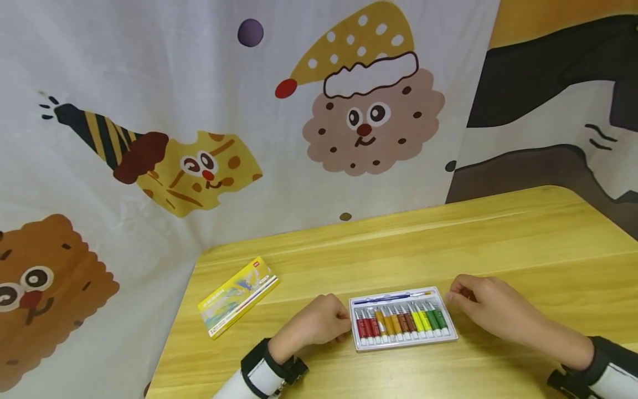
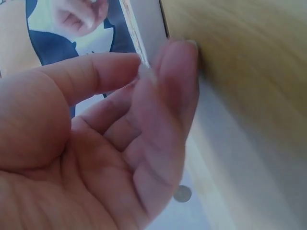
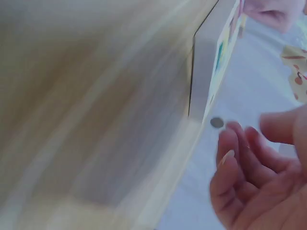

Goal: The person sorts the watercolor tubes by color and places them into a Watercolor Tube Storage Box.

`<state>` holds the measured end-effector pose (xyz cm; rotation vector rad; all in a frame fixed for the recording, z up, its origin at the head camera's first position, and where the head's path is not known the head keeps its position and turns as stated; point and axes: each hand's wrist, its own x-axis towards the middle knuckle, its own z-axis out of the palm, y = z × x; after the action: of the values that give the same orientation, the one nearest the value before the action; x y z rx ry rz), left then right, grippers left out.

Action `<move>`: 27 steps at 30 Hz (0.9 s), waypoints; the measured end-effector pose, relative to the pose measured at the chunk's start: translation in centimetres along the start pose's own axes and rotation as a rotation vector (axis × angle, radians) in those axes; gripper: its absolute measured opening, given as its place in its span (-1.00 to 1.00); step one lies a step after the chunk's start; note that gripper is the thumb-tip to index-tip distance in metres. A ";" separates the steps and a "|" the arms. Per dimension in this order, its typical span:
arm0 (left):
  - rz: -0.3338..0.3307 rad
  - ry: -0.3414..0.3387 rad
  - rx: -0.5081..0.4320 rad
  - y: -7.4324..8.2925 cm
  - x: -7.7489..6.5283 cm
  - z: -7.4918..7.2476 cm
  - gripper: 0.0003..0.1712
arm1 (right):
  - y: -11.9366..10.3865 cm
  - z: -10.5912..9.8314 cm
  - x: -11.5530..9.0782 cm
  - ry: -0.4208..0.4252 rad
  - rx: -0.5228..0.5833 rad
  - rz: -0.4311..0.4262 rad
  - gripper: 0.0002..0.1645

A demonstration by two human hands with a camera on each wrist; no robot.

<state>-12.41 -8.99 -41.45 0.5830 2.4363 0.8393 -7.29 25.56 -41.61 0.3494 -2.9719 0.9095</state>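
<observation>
A shallow white tray of paint tubes lies on the table. Several small tubes stand in a row from red through orange, brown and yellow to green, with a thin blue-handled paintbrush above them. My left hand is right at the tray's left edge, fingers loosely bent; in the left wrist view its thumb overlaps the tray's side. Beyond the right edge, my right hand has its fingers loosely curled around nothing. The right wrist view shows its fingers apart from the tray's side wall.
A yellow printed box rests at an angle on the left of the wooden table. Behind the table hangs a pale cloth with cartoon biscuits and cheese.
</observation>
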 end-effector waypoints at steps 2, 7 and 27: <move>0.038 0.043 0.015 -0.2 -0.3 -0.2 -0.74 | 0.5 -0.7 0.0 0.046 -0.048 -0.008 -0.87; 0.206 0.297 0.130 -0.4 -1.8 -0.9 -0.76 | 2.5 -2.3 -0.8 0.155 -0.168 -0.053 -0.50; -0.021 0.540 0.453 -3.8 -6.7 -1.7 0.17 | 8.9 -3.5 -2.7 0.188 -0.439 -0.215 0.35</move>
<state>-9.04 -16.04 -40.67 0.5345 3.1595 0.4696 -6.72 35.27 -43.78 0.5176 -2.7819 0.2418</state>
